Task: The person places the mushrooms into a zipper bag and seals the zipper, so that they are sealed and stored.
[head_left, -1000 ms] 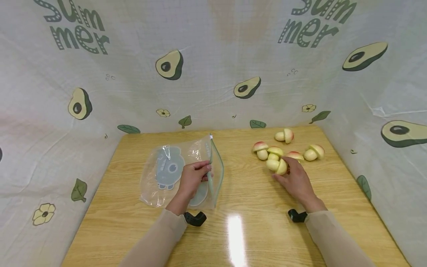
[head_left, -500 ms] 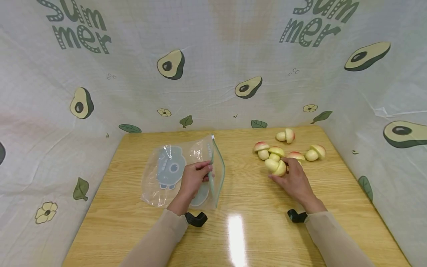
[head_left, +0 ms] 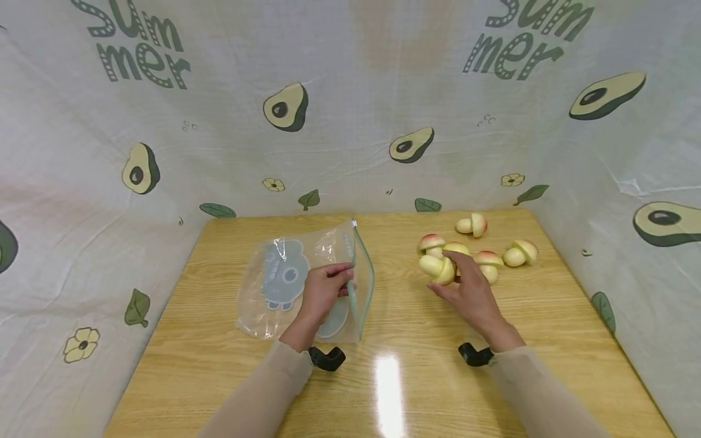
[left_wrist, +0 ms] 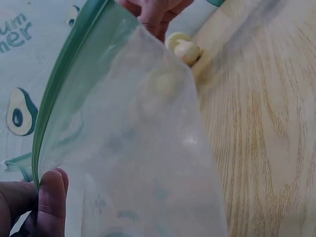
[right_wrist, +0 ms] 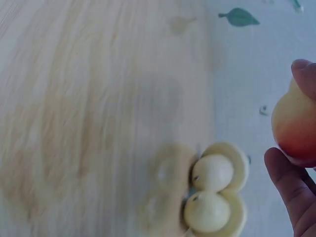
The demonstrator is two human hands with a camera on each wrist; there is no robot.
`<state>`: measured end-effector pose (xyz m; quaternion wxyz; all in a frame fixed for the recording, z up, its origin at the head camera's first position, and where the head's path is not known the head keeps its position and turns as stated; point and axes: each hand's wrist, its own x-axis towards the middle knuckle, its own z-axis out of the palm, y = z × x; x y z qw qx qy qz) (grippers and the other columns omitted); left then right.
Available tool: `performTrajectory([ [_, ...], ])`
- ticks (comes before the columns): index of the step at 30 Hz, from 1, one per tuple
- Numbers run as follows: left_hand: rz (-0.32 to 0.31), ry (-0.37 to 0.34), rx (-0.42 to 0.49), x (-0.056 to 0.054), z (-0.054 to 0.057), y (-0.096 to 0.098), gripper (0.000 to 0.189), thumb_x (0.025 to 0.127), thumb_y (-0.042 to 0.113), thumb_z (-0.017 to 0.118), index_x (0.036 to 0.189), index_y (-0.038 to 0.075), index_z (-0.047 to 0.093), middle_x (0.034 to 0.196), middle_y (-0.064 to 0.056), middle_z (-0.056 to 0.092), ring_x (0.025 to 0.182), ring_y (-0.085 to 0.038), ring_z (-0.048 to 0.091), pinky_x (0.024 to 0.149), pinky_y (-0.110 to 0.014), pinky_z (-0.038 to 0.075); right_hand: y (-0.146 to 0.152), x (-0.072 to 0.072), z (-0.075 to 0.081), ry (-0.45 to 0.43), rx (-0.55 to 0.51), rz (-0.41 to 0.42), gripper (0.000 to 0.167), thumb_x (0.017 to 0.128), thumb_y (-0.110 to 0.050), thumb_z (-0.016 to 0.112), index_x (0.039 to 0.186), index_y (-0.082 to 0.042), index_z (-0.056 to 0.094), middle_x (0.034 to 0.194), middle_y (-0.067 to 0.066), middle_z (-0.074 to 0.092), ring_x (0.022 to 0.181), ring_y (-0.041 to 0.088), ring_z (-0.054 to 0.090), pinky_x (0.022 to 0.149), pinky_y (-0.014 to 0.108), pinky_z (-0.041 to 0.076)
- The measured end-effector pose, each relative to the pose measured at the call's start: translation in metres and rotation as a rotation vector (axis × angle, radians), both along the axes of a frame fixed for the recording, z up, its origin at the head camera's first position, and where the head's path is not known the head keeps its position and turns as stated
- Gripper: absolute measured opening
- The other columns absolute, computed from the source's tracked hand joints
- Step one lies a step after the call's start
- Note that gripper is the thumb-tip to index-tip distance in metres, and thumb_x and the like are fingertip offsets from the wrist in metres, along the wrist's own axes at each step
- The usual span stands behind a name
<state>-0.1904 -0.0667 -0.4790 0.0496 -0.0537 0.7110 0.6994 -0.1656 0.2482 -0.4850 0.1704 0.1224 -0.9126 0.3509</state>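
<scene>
A clear zip bag [head_left: 254,304] with a green zip edge and a pale blue animal print lies on the left of the table, its mouth facing right and parted. My left hand [head_left: 319,294] pinches the near zip edge between thumb and fingers; the left wrist view shows the green zip strip [left_wrist: 48,106] rising from that pinch. In my right hand [head_left: 470,295] is a toy mushroom [head_left: 436,267], held by its cap between thumb and fingers; its reddish cap [right_wrist: 296,126] shows in the right wrist view. The held mushroom partly hides a yellow-capped one [head_left: 456,247] behind it.
Several more toy mushrooms lie at the right rear: one with a red cap [head_left: 431,243], another red-capped one [head_left: 488,263], one at the far right [head_left: 520,252] and one near the back [head_left: 472,224]. A printed cloth [head_left: 350,152] walls the wooden table [head_left: 416,377].
My right hand has lifted the mushroom from the group and brought it a little to the left. My left hand keeps its pinch on the bag's edge.
</scene>
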Motion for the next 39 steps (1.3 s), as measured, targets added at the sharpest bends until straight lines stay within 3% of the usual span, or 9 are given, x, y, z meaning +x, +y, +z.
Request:
performTrajectory([
  [10,-0.005,0.006,0.006,0.0,0.003,0.006,0.024,0.1,0.007,0.074,0.121,-0.003,0.077,0.102,-0.018,0.078,0.074,-0.013,0.076,0.066,-0.021,0.064,-0.042,-0.002,0.023,0.009,-0.144,0.079,0.075,0.083,-0.014,0.093,0.146,-0.005,0.052,0.134,0.013,0.059,0.107,0.023,0.061,0.083,0.044,0.064],
  [17,-0.016,0.002,0.013,0.0,0.0,0.01,0.025,0.099,0.009,0.074,0.122,-0.003,0.077,0.104,-0.019,0.078,0.076,-0.013,0.076,0.067,-0.021,0.064,-0.072,-0.002,0.035,-0.053,-0.291,0.14,0.077,0.085,-0.014,0.092,0.149,-0.006,0.05,0.135,0.013,0.058,0.113,0.026,0.062,0.089,0.046,0.063],
  [20,-0.025,0.007,0.008,0.001,-0.001,0.011,0.027,0.099,0.01,0.075,0.123,-0.003,0.076,0.105,-0.019,0.077,0.077,-0.014,0.077,0.068,-0.023,0.065,-0.084,-0.002,0.037,-0.085,-0.357,0.149,0.077,0.084,-0.014,0.092,0.149,-0.008,0.051,0.135,0.013,0.058,0.115,0.027,0.063,0.09,0.04,0.063],
  [24,-0.031,0.003,0.002,0.001,-0.001,0.012,0.027,0.099,0.011,0.075,0.123,-0.003,0.076,0.107,-0.019,0.077,0.079,-0.015,0.078,0.07,-0.024,0.066,-0.097,-0.002,0.037,-0.106,-0.425,0.164,0.076,0.084,-0.012,0.092,0.149,-0.008,0.051,0.137,0.015,0.058,0.117,0.03,0.063,0.091,0.032,0.063],
  [31,-0.042,0.017,-0.009,0.0,-0.002,0.013,0.023,0.1,0.009,0.073,0.12,-0.002,0.078,0.106,-0.016,0.078,0.075,-0.011,0.075,0.068,-0.022,0.065,-0.118,0.002,0.031,-0.146,-0.5,0.196,0.074,0.084,-0.009,0.091,0.148,-0.006,0.053,0.14,0.016,0.058,0.12,0.032,0.063,0.09,0.035,0.064],
  [39,-0.049,0.07,0.026,0.001,-0.007,0.016,0.021,0.1,0.006,0.071,0.112,-0.009,0.078,0.095,-0.015,0.078,0.071,-0.009,0.071,0.067,-0.024,0.065,-0.129,0.009,0.018,-0.214,-0.548,0.212,0.074,0.085,-0.01,0.09,0.148,-0.006,0.052,0.143,0.016,0.058,0.121,0.033,0.062,0.086,0.033,0.065],
])
